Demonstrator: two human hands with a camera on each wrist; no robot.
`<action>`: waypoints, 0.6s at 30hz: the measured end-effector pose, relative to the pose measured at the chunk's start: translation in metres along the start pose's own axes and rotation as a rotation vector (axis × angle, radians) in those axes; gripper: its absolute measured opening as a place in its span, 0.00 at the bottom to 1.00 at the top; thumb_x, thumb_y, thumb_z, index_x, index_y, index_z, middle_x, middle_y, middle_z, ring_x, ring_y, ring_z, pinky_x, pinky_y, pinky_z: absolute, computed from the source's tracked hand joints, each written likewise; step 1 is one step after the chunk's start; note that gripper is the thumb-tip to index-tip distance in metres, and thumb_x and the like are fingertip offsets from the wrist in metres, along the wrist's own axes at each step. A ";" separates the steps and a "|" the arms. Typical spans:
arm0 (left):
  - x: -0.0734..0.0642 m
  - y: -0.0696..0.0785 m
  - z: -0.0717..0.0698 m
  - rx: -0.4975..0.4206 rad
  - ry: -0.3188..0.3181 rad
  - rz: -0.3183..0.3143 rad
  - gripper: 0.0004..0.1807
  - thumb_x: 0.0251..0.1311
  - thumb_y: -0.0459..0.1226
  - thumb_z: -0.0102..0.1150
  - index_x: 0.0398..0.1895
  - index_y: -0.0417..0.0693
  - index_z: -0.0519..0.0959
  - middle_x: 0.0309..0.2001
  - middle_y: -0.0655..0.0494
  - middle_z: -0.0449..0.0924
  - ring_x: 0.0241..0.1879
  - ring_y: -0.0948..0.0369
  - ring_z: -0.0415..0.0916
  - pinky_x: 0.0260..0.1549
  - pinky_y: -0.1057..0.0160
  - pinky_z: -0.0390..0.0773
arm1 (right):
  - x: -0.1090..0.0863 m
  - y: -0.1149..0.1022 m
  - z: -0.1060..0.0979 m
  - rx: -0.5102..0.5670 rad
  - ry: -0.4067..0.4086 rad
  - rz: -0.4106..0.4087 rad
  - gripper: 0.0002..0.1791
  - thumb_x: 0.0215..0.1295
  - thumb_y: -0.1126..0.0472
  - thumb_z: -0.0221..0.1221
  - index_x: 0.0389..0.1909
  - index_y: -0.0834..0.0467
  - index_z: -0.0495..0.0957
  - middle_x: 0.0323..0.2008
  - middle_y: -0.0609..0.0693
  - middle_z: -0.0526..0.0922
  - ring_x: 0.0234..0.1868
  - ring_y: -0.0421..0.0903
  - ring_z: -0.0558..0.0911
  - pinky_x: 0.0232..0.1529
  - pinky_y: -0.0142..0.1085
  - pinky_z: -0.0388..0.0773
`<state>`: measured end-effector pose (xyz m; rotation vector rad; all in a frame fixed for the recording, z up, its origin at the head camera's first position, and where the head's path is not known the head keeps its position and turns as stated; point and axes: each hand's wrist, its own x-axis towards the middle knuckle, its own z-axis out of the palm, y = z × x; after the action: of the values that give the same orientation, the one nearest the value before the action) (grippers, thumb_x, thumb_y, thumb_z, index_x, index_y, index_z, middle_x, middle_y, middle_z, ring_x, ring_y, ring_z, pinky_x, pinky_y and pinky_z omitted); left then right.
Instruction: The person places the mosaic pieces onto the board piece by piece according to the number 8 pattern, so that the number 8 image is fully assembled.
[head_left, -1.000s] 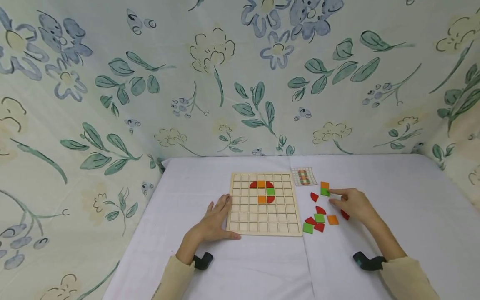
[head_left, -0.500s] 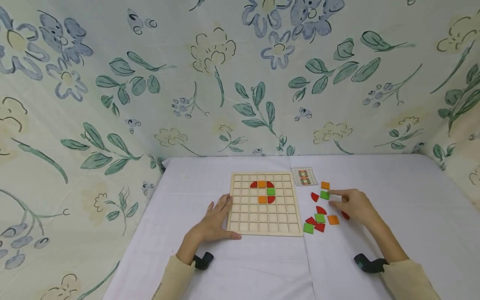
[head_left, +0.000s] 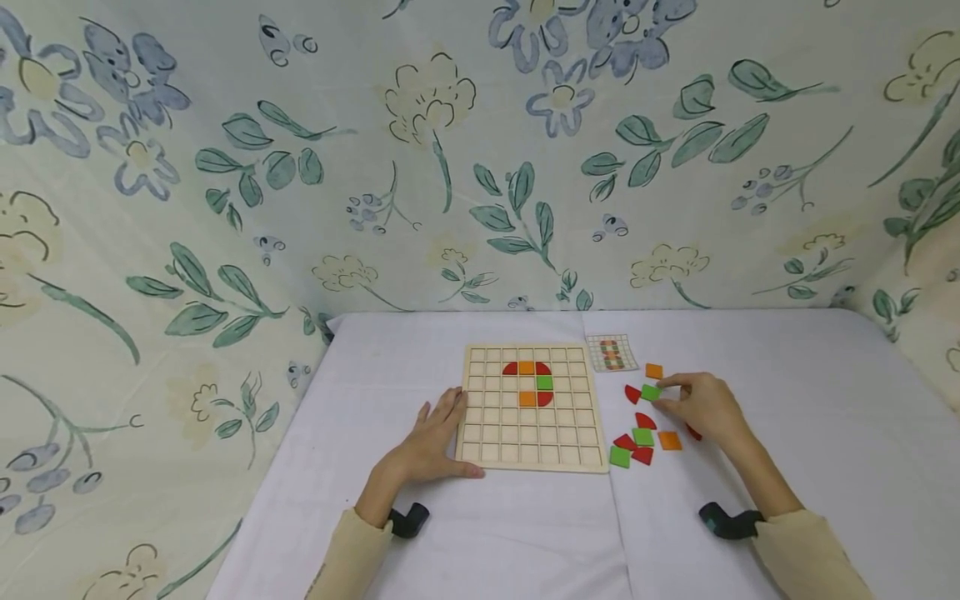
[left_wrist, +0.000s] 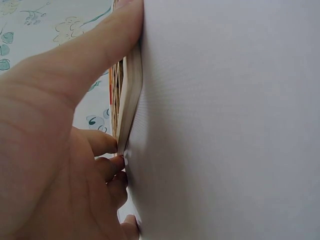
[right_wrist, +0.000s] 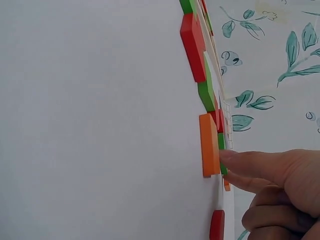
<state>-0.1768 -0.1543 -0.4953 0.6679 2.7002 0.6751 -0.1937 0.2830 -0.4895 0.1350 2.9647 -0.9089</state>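
In the head view my left hand (head_left: 429, 442) lies at the near left corner of a wooden grid board (head_left: 528, 435), its fairly straight fingers along the left side and its thumb at the front edge. The left wrist view shows the board's edge (left_wrist: 132, 92) between thumb and fingers. My right hand (head_left: 705, 407) pinches a green square tile (head_left: 650, 392) between thumb and forefinger, right of the board. A red quarter-circle tile (head_left: 633, 394) sits against it. An orange square tile (head_left: 654, 371) lies just behind. On the board, red, orange and green tiles (head_left: 544, 382) form a curve.
A small pattern card (head_left: 612, 353) lies by the board's far right corner. Several loose tiles lie nearer, among them a green square (head_left: 619, 456), a red quarter-circle (head_left: 642, 456) and an orange square (head_left: 671, 441). Another red piece (head_left: 694, 432) is partly hidden beneath my right hand.
The green square tile has slid toward me, away from the orange one, and turned slightly. My right thumb and forefinger have closed in on it. My left hand stays put at the board.
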 end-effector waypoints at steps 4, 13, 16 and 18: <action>0.000 0.001 0.001 0.002 -0.001 0.004 0.70 0.51 0.62 0.75 0.84 0.37 0.44 0.85 0.40 0.37 0.85 0.45 0.36 0.81 0.35 0.37 | -0.001 0.002 0.000 0.006 0.005 0.009 0.23 0.64 0.60 0.71 0.56 0.68 0.82 0.21 0.52 0.69 0.19 0.47 0.69 0.18 0.36 0.70; 0.000 -0.001 0.002 0.000 0.008 0.022 0.69 0.51 0.60 0.76 0.83 0.34 0.44 0.84 0.37 0.38 0.84 0.42 0.37 0.80 0.33 0.38 | -0.001 0.006 0.002 0.044 0.006 -0.009 0.20 0.64 0.61 0.70 0.54 0.67 0.84 0.20 0.51 0.68 0.18 0.46 0.69 0.17 0.34 0.69; 0.000 -0.001 0.002 0.000 0.005 0.014 0.70 0.51 0.60 0.76 0.83 0.35 0.44 0.85 0.38 0.37 0.85 0.43 0.36 0.80 0.34 0.38 | -0.002 0.006 0.001 0.046 0.016 -0.019 0.20 0.65 0.61 0.70 0.54 0.68 0.83 0.20 0.51 0.69 0.17 0.46 0.70 0.17 0.35 0.70; 0.000 -0.001 0.002 0.003 -0.002 0.004 0.70 0.51 0.61 0.76 0.83 0.36 0.43 0.85 0.39 0.37 0.85 0.44 0.35 0.81 0.35 0.38 | -0.003 0.005 0.000 0.047 0.021 -0.018 0.20 0.65 0.61 0.69 0.53 0.68 0.83 0.19 0.51 0.70 0.17 0.46 0.70 0.17 0.35 0.71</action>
<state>-0.1764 -0.1539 -0.4978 0.6747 2.6993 0.6719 -0.1905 0.2867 -0.4918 0.1201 2.9689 -0.9864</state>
